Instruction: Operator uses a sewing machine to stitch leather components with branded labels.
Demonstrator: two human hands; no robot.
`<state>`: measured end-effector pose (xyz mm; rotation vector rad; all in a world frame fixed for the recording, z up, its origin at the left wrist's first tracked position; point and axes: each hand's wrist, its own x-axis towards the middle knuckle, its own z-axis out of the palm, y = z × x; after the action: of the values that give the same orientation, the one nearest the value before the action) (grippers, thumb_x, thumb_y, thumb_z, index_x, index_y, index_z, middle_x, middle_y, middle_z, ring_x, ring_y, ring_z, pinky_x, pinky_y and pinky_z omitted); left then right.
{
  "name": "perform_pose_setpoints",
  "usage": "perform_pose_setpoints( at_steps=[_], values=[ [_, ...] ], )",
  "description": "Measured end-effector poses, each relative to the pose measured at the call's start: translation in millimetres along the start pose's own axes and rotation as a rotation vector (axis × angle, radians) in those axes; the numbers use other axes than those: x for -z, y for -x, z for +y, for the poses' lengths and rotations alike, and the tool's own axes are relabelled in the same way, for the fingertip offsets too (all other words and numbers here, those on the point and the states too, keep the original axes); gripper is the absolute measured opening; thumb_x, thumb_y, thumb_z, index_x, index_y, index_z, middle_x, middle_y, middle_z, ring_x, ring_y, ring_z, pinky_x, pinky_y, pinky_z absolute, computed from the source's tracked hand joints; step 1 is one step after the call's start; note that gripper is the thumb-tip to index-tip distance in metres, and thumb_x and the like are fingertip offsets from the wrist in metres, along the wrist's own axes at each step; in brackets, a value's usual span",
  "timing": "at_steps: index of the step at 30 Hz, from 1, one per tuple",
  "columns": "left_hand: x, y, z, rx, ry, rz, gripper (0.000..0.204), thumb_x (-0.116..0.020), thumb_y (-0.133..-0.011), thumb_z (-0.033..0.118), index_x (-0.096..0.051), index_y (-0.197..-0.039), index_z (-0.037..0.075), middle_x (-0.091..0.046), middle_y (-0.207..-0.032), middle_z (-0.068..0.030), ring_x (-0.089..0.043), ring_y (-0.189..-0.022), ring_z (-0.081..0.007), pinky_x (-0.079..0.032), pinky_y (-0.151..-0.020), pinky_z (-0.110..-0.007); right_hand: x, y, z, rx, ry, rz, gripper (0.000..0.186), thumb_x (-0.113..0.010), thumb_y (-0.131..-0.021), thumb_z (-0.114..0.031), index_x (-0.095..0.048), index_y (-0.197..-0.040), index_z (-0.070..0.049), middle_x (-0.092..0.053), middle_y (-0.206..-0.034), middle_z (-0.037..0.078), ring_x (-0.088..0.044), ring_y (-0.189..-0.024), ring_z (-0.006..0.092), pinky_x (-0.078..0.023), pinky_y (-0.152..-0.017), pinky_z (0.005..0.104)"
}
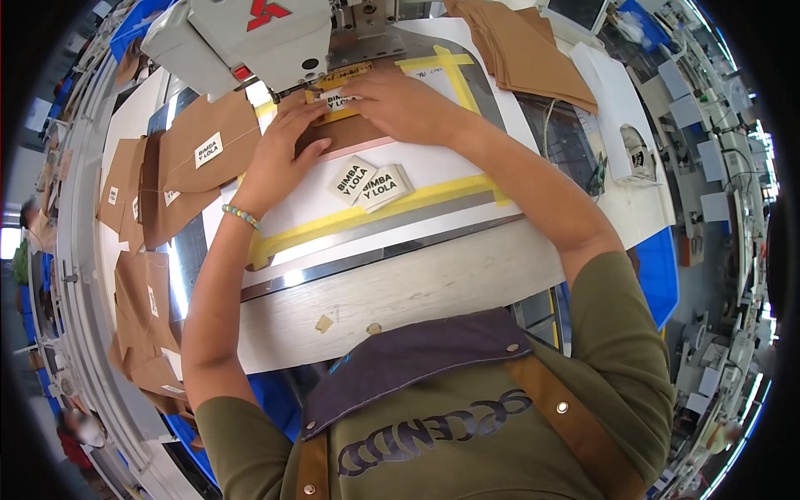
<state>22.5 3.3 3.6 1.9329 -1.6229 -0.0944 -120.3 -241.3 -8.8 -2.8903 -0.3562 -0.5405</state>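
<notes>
My left hand [286,156] reaches up beside the needle area of a white sewing machine [242,37]. Its fingers are stretched out over a brown fabric piece [357,133], with the thumb apart. From the other side, my right hand [398,106] lies over a white label [337,99] with black print, fingertips pressing on it. That label sits within a yellow frame [343,113] on the brown fabric, under the machine head; my right fingers cover part of it. Closer to me, two small piles of similar labels [383,188] rest on the white taped sheet [317,212].
Brown pieces with sewn labels [208,137] lie at the left, trailing thread, and more hang lower [143,300]. A stack of brown fabric [521,50] stands at the far right, near a white machine housing [612,117]. A blue bin [658,279] is beside my right arm.
</notes>
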Motion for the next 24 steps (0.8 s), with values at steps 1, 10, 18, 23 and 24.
perform_pose_setpoints(
  at_steps=[1, 10, 18, 23, 24],
  values=[
    [3, 1, 1, 0.020, -0.006, 0.008, 0.049, -0.073, -0.100, 0.014, -0.063, -0.146, 0.003, -0.061, -0.155, -0.0151, -0.054, -0.144, -0.0375, -0.044, -0.121, -0.044, -4, -2, 0, 0.088, 0.055, 0.021, 0.037, -0.066, -0.100, -0.015, -0.073, -0.135, -0.006, -0.063, -0.152, 0.009, -0.057, -0.140, 0.0306, -0.047, -0.118, 0.0419],
    [22, 18, 8, 0.030, -0.149, 0.039, 0.045, -0.072, -0.101, 0.016, -0.066, -0.144, 0.007, -0.062, -0.155, -0.0134, -0.060, -0.139, -0.0358, -0.050, -0.113, -0.043, 0, -9, -6, -0.009, -0.141, -0.079, 0.049, -0.055, -0.093, 0.002, -0.070, -0.140, -0.004, -0.060, -0.157, 0.008, -0.052, -0.146, 0.0302, -0.045, -0.123, 0.0419],
    [28, 27, 8, 0.133, -0.081, 0.017, 0.039, -0.074, -0.099, 0.016, -0.072, -0.135, 0.001, -0.063, -0.152, -0.0151, -0.057, -0.140, -0.0380, -0.048, -0.117, -0.047, 5, -16, -8, -0.014, -0.078, -0.147, 0.050, -0.056, -0.091, -0.007, -0.070, -0.139, -0.002, -0.061, -0.156, 0.010, -0.052, -0.146, 0.0318, -0.043, -0.124, 0.0429],
    [28, 30, 1, 0.117, -0.092, 0.019, 0.039, -0.075, -0.098, 0.015, -0.072, -0.134, 0.001, -0.063, -0.152, -0.0157, -0.056, -0.142, -0.0382, -0.046, -0.118, -0.047, 8, -20, -11, -0.025, -0.093, -0.167, 0.048, -0.056, -0.092, -0.008, -0.071, -0.138, -0.002, -0.062, -0.154, 0.011, -0.053, -0.145, 0.0318, -0.043, -0.124, 0.0426],
    [28, 30, 1, 0.115, -0.093, 0.018, 0.039, -0.075, -0.098, 0.015, -0.072, -0.134, 0.001, -0.063, -0.152, -0.0157, -0.056, -0.142, -0.0382, -0.046, -0.118, -0.047, 7, -19, -11, -0.026, -0.093, -0.165, 0.048, -0.056, -0.092, -0.008, -0.071, -0.138, -0.002, -0.062, -0.154, 0.011, -0.053, -0.145, 0.0318, -0.043, -0.124, 0.0426]
  ],
)
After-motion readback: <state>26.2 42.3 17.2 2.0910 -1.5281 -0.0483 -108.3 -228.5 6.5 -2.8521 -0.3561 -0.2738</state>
